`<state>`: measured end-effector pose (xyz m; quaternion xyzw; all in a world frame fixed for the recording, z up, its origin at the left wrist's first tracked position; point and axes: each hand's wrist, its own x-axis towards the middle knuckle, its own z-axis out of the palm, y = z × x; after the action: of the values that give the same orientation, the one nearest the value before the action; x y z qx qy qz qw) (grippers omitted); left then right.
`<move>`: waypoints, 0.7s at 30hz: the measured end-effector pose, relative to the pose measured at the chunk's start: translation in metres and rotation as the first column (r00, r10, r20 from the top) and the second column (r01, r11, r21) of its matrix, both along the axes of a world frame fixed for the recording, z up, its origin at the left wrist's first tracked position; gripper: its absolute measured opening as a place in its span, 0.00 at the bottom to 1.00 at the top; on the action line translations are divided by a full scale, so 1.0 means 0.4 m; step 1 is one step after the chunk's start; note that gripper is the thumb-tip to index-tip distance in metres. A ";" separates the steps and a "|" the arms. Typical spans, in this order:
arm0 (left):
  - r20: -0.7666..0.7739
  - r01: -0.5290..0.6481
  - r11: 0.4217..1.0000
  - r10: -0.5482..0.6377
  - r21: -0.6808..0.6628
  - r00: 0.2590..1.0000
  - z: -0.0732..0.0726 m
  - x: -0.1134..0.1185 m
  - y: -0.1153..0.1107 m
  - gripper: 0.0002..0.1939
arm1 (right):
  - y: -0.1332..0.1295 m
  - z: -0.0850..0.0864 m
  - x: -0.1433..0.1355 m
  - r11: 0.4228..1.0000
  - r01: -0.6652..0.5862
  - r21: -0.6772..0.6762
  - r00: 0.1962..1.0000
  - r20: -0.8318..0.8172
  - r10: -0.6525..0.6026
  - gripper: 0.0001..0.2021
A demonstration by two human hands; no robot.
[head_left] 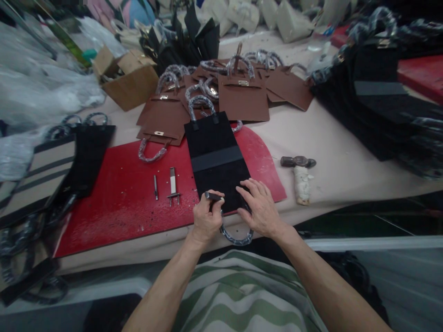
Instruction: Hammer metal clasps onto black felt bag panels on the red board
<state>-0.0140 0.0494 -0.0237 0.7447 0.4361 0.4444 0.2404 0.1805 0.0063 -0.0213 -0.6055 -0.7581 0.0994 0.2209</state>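
Observation:
My left hand [206, 219] is closed around a short dark pen-like tool [212, 196], held over the lower left corner of a black bag panel [217, 138]. My right hand [261, 207] lies with fingers spread on the panel's lower right edge. A grey band crosses the panel. One plastic-wrapped handle [201, 102] is at its far end, and another wrapped handle [237, 240] curves out at the near end, between my hands. Beneath the panel is a red board [131, 193]. The tool's working tip is too small to make out.
On the board lie a small metal punch [155, 187] and a pronged metal tool [173, 186]. A hammer [300, 177] rests to the right. Brown bag panels [244, 99] are piled behind, black ones [374, 101] at right, striped ones [44, 175] at left. A cardboard box [129, 85] stands further back.

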 end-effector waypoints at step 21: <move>-0.023 -0.008 0.996 0.010 0.089 1.000 -0.021 0.013 -0.008 0.05 | -0.007 0.004 -0.001 1.000 0.008 0.012 1.000 -0.015 -0.008 0.28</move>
<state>-0.0088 0.0460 -0.0323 0.7579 0.4221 0.4554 0.1999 0.1800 0.0033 -0.0198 -0.6065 -0.7546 0.0982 0.2305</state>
